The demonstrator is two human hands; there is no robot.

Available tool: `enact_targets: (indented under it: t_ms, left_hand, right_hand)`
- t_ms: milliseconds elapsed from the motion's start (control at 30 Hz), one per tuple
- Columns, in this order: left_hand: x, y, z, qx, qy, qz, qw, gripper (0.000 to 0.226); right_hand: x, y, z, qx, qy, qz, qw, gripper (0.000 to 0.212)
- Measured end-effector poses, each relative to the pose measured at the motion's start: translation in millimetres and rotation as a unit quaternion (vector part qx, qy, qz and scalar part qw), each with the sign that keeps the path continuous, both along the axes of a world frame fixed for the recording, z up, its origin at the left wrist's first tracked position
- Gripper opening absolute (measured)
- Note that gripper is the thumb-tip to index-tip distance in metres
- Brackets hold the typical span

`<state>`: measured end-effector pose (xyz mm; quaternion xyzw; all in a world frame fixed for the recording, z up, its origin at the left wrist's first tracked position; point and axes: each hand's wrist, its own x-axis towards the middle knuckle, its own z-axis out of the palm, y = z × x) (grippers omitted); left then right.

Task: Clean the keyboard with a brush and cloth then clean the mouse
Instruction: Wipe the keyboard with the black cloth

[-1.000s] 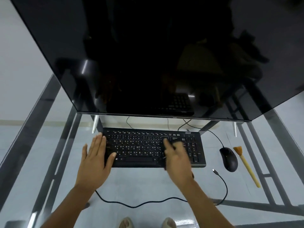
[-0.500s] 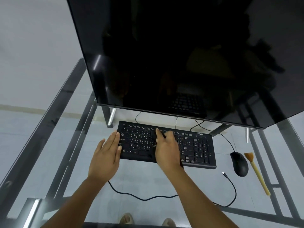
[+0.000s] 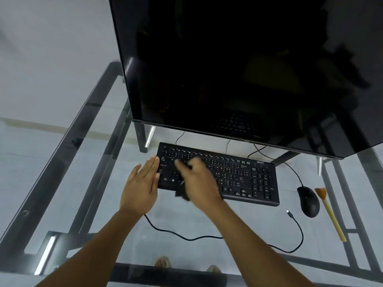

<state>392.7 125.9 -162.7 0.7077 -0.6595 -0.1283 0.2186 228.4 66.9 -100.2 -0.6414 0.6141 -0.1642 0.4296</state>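
Note:
The black keyboard lies on the glass desk under the monitor. My right hand, blurred by motion, is over the keyboard's left half and grips a dark cloth; a bit of the cloth shows below the palm at the keyboard's front edge. Fingers straight, my left hand lies flat against the keyboard's left end. A black mouse sits to the right of the keyboard. Just right of the mouse lies the brush, with a wooden handle and orange bristles.
A large dark monitor overhangs the back of the desk on metal legs. A black cable loops across the glass desk top to a loose plug. The metal frame and my feet show through the glass.
My right hand has swept with the cloth from the keyboard's middle-right to its left half. My left hand has stayed at the left end. The view has shifted left.

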Motion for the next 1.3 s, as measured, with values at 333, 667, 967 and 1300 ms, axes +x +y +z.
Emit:
enact_targets:
  t_ms: [333, 667, 967, 1300]
  left_hand:
    - [-2, 3, 8, -0.021, 0.054, 0.018, 0.998, 0.051]
    - [-10, 6, 19, -0.030, 0.086, 0.045, 0.995, 0.052]
    - [-1, 4, 6, -0.009, 0.071, 0.012, 0.997, 0.057]
    - [-1, 2, 8, 0.011, 0.001, 0.012, 1.000, 0.057]
  right_hand:
    - [25, -14, 15, -0.059, 0.071, 0.084, 0.992, 0.028]
    - [31, -28, 11, -0.098, 0.126, 0.104, 0.982, 0.013]
    - [22, 14, -4, -0.209, 0.136, 0.179, 0.952, 0.033]
    - [-7, 11, 11, -0.194, 0.120, 0.077, 0.970, 0.037]
